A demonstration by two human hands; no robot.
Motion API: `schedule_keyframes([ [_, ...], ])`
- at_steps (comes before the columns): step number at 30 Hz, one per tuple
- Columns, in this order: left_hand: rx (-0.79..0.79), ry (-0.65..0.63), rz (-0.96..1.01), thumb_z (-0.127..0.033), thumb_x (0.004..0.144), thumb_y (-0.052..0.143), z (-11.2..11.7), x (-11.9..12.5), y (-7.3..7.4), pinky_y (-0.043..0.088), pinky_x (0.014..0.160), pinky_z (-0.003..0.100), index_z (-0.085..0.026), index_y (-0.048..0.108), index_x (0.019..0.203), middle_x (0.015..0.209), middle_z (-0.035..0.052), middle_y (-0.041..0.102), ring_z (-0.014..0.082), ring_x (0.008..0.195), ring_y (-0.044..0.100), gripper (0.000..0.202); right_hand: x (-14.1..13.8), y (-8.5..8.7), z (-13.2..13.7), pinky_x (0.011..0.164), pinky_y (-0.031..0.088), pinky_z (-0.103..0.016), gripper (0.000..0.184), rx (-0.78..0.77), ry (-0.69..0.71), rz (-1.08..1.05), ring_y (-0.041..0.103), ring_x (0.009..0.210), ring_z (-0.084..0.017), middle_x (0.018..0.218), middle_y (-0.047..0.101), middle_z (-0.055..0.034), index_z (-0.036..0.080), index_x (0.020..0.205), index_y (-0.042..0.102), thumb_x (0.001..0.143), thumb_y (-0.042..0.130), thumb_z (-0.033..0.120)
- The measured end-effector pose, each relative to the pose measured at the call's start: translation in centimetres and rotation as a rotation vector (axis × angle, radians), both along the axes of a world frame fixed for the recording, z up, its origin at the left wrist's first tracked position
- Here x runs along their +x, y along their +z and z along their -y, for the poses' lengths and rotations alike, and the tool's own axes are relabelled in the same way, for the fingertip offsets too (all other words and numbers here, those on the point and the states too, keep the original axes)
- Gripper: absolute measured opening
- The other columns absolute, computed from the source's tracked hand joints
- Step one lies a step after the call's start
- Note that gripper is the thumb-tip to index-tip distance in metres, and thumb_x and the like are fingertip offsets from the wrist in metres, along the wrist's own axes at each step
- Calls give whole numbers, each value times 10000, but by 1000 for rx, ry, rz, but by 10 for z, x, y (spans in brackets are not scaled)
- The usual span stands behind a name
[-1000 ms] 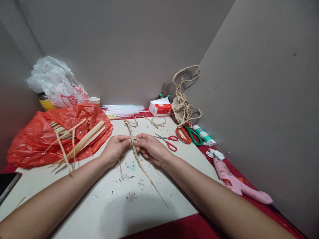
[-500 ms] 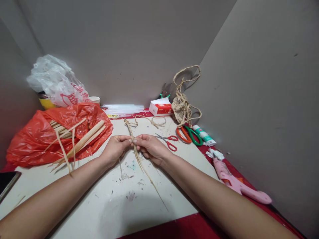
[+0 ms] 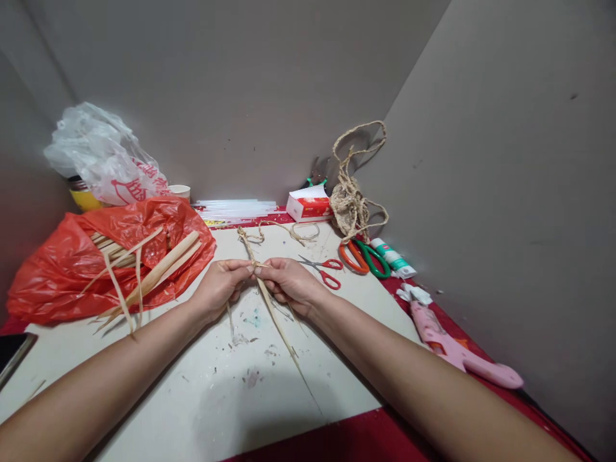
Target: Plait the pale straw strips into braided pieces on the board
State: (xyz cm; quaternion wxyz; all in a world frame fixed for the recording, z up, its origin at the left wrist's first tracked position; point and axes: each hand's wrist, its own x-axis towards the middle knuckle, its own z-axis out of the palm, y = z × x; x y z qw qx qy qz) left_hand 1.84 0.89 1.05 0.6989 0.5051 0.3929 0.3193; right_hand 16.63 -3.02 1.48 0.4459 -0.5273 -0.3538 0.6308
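Between my two hands runs a braided straw cord (image 3: pixel 246 242), its loose fibre strands (image 3: pixel 276 319) trailing down toward me over the white board. My left hand (image 3: pixel 222 287) pinches the cord from the left, thumb against forefinger. From the right, my right hand (image 3: pixel 289 282) pinches it at nearly the same spot, with the fingertips almost touching the left ones. Thinner strands hang below both hands. The cord's far end curls on the board into a thin twisted length (image 3: pixel 262 226). Just right of my right hand lie small red-handled scissors (image 3: pixel 330 273).
An orange-red plastic bag (image 3: pixel 52 269) with dried husk strips (image 3: pixel 161 273) lies at left. Glue sticks (image 3: pixel 235 210), a red-and-white box (image 3: pixel 308 206) and a bundle of straw rope (image 3: pixel 349 205) line the back. Larger shears (image 3: pixel 373 260), a tube (image 3: pixel 392 258) and a pink glue gun (image 3: pixel 462 353) stand right.
Both hands stay almost in place on the cord. The strands below them have shifted, and a broader, flatter strip now shows. The whole view has moved slightly.
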Motion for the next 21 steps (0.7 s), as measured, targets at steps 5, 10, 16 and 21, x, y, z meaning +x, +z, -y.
schedule_keyframes([
  [5, 7, -6, -11, -337, 658, 695, -1, -1, -1, 155, 357, 193, -123, 650, 746, 503, -45, 500, 17, 360, 269, 235, -1, 4, 1, 301, 110, -172, 268, 48, -26, 66, 240, 301, -18, 412, 431, 88, 179, 628, 459, 647, 692, 309],
  [10, 33, 23, -44, -336, 651, 693, -3, 0, -2, 161, 357, 187, -117, 627, 694, 512, -36, 518, 16, 358, 286, 233, 0, 11, 5, 361, 219, -169, 213, 116, 28, 177, 326, 346, -29, 437, 482, 65, 161, 635, 487, 693, 649, 287],
  [16, 51, 32, -93, -306, 669, 667, 1, 3, 0, 162, 362, 194, -114, 639, 701, 576, -7, 581, 12, 360, 294, 196, 5, 22, 8, 416, 295, -169, 196, 214, 53, 505, 390, 388, -50, 423, 482, 49, 145, 576, 510, 764, 539, 190],
  [21, 68, 14, -77, -286, 685, 640, 3, 2, -4, 169, 364, 195, -110, 627, 697, 572, 0, 588, 22, 366, 311, 176, -11, 28, 14, 314, 185, -177, 204, -2, 98, 276, 281, 278, -37, 425, 516, 40, 156, 629, 483, 821, 414, 165],
])
